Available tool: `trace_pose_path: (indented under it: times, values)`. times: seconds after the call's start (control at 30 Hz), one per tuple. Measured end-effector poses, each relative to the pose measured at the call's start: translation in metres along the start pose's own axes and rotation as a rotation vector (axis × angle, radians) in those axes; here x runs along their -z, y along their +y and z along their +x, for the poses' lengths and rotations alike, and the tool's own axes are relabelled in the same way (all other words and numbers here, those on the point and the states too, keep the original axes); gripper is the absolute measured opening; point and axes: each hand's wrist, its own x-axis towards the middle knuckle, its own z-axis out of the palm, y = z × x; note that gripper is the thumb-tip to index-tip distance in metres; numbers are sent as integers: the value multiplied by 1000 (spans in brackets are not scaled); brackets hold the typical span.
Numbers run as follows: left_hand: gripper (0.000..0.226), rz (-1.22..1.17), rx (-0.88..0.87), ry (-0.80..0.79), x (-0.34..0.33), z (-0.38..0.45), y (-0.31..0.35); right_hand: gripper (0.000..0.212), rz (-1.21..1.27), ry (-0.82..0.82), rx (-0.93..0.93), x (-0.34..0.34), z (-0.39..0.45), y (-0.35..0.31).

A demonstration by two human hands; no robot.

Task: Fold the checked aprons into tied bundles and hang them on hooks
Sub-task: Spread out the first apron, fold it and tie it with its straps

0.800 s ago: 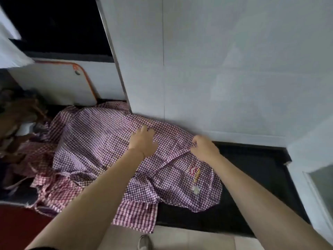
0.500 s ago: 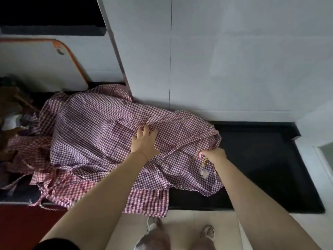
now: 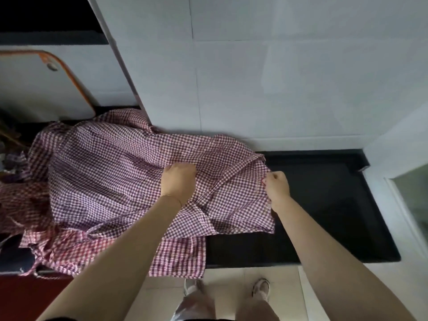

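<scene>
The checked apron [image 3: 111, 177] lies spread on the black tabletop [image 3: 324, 205] against the wall. The left hand [image 3: 177, 184] grips a bunch of cloth mid-apron; the right hand [image 3: 276, 188] pinches its right edge.

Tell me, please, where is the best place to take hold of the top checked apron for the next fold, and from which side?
Probably the free right edge of the top checked apron, where the right hand already pinches it. That hem lies loose over the black counter, so a grip from the right reaches it easily. The left hand bunches the middle, anchoring the cloth.
</scene>
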Motion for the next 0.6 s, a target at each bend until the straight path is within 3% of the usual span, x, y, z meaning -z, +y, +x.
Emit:
trace_pose_path:
  times: [0.13, 0.2, 0.27, 0.37, 0.47, 0.53, 0.6]
  values:
    - [26, -72, -90, 114, 0, 4, 54, 23, -214, -88, 246, 65, 9, -13]
    - [14, -129, -156, 104, -11, 6, 89, 17, -360, -72, 287, 106, 22, -12]
    - [17, -239, -244, 93, -23, 9, 123, 8, -511, 38, 320, 142, 35, -8]
    - [18, -268, -314, 86, -41, 7, 174, 4, -747, 338, 364, 193, 55, 2]
    - [16, -160, -155, 58, -47, 3, 198, 16, -970, 576, 370, 224, 76, 15]
    - [36, -41, 2, -25, -49, -1, 198, 32, -1162, 627, 425, 227, 84, 19]
    - [71, 33, 67, -140, -53, -4, 189, 39, -1236, 531, 610, 214, 80, 18]
